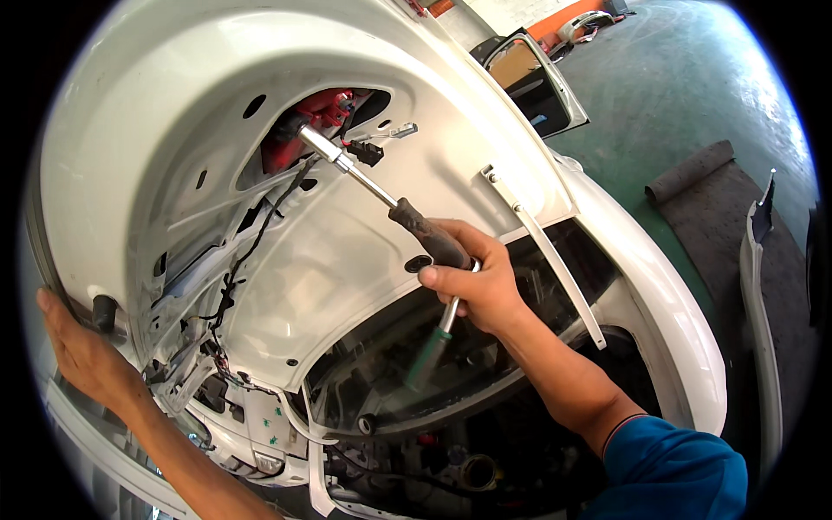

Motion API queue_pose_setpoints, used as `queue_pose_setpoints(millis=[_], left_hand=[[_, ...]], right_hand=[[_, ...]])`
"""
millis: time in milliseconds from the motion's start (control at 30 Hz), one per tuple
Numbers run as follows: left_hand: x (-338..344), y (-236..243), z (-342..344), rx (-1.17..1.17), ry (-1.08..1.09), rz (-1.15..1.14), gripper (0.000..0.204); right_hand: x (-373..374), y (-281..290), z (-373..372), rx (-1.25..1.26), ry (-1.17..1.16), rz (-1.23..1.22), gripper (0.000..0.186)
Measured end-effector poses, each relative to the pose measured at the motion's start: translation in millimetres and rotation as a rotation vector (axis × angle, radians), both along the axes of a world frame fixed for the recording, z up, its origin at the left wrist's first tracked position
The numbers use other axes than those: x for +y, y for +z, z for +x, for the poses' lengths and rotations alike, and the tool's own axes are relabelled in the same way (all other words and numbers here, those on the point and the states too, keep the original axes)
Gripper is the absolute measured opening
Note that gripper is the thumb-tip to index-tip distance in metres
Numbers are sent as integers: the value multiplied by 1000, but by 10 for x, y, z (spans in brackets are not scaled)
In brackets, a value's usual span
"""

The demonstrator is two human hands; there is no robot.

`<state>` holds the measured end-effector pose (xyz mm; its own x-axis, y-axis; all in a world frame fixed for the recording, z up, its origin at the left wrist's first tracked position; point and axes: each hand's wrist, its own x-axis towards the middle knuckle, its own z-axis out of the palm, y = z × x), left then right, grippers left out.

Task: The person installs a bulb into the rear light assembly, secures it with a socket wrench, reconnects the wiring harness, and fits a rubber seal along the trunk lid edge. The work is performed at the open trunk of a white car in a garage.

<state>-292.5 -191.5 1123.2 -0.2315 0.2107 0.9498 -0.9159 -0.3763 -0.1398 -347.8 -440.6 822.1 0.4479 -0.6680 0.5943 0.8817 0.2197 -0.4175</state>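
The right hand [477,277], just off centre towards 4 o'clock, has its grip closed firmly around the dark handle [418,225] of a long driver. The driver's steel shaft [374,187] points to 10 o'clock, ending in a silver socket [322,146] at an opening in the white car lid [321,269]. A red part [331,107] shows through that opening at 11 o'clock; whether the socket is seated on anything cannot be told. A blurred green handle [431,357] on a short metal shank hangs below the right hand, at 6 o'clock.

At half past eight, the left hand [91,360] touches the lid's edge with fingers extended; how tightly its grip clasps, I cannot tell. Dark wiring [232,279] runs down the lid at 9 o'clock, and a black connector [365,153] sits just beside the socket, at its 3 o'clock.
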Motion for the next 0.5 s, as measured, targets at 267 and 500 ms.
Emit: queue_pose_setpoints(millis=[267, 500], left_hand=[[68, 50, 75, 29, 39, -17, 71], [169, 139, 147, 34, 142, 21, 64]], right_hand=[[37, -50, 25, -96, 193, 85, 57], [195, -934, -254, 70, 164, -90, 63]])
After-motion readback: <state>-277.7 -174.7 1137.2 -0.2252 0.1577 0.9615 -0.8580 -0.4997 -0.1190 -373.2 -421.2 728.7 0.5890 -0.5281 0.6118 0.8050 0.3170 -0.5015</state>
